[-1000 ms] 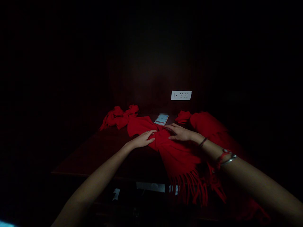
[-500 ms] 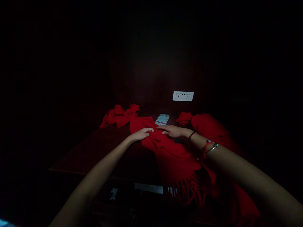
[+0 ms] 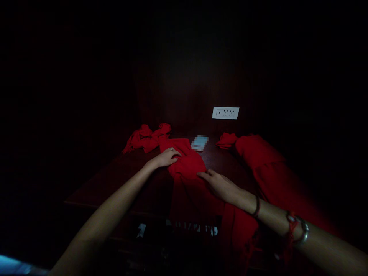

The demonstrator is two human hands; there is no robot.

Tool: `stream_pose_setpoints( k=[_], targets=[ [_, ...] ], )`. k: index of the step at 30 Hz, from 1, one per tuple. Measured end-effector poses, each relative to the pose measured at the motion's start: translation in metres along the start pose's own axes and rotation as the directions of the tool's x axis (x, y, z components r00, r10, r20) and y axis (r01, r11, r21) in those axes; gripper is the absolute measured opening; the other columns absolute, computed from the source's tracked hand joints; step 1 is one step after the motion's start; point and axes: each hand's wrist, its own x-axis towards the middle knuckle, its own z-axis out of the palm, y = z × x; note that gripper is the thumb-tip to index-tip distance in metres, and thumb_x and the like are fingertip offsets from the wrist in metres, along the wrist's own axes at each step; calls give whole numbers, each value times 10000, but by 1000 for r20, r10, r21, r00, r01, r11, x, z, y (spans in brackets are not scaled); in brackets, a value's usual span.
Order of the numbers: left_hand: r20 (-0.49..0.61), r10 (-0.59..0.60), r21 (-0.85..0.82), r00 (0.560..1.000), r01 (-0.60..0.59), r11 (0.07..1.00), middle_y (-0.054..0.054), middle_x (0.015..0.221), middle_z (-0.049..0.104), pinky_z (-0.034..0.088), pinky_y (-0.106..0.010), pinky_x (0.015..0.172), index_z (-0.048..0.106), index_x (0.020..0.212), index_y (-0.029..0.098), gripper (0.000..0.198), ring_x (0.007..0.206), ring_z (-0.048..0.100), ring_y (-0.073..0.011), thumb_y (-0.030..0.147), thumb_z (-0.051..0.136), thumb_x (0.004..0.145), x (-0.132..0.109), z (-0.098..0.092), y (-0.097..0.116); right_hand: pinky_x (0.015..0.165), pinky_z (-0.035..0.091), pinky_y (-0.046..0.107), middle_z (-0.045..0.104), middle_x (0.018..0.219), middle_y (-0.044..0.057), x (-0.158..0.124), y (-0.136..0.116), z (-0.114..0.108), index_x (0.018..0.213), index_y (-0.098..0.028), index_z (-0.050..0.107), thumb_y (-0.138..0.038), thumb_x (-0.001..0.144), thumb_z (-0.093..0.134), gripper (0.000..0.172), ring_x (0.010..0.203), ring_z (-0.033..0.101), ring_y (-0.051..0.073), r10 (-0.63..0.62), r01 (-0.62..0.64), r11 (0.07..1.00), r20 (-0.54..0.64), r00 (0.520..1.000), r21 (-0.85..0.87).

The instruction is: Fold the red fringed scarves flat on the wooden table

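A red fringed scarf (image 3: pixel 188 165) lies bunched on the dark table, its fringed ends hanging over the front edge. My left hand (image 3: pixel 167 157) rests on the scarf's left side, fingers stretched across the cloth and the thumb a little apart. At the scarf's right edge, my right hand (image 3: pixel 222 186) has its thumb and fingers closed on the fabric. Dim light hides part of the cloth beneath the right wrist.
A phone (image 3: pixel 199 143) lies behind the scarf. More crumpled red cloth (image 3: pixel 146 140) is at the back left. Another long red scarf (image 3: pixel 267 161) stretches along the right side. A white socket panel (image 3: pixel 225 112) is on the back wall. The table edge (image 3: pixel 94 206) runs across the front.
My right hand has moved right and toward me, away from the left hand. The scarf's middle now lies smoother, and its ends have shifted. My left hand has slid slightly left.
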Motion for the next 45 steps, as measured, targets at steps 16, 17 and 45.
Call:
stream_pose_setpoints(
  k=[16, 17, 45],
  targets=[
    [138, -122, -609, 983, 181, 772, -14, 745, 606, 397, -244, 693, 584, 711, 122, 229, 758, 527, -158, 331, 496, 682, 42, 24, 31, 586, 376, 224, 586, 777, 76, 9, 58, -66, 828, -132, 552, -254, 718, 459, 188, 698, 534, 158, 248, -238, 964, 72, 966, -119],
    [157, -141, -656, 977, 210, 725, -16, 737, 608, 405, -251, 686, 583, 709, 122, 244, 757, 532, -165, 355, 528, 664, 43, 25, 33, 586, 377, 222, 581, 782, 66, 5, 54, -68, 841, -136, 537, -277, 724, 454, 201, 692, 527, 149, 217, -215, 976, 37, 976, -44],
    [234, 12, -938, 972, 223, 267, -23, 936, 567, 412, -234, 776, 470, 1071, 205, 454, 832, 544, -113, 145, 612, 645, 7, 6, 14, 610, 417, 238, 586, 833, 34, -35, 48, -63, 854, -148, 516, -359, 674, 504, 278, 723, 536, 148, 260, -271, 817, 94, 961, 510]
  ],
)
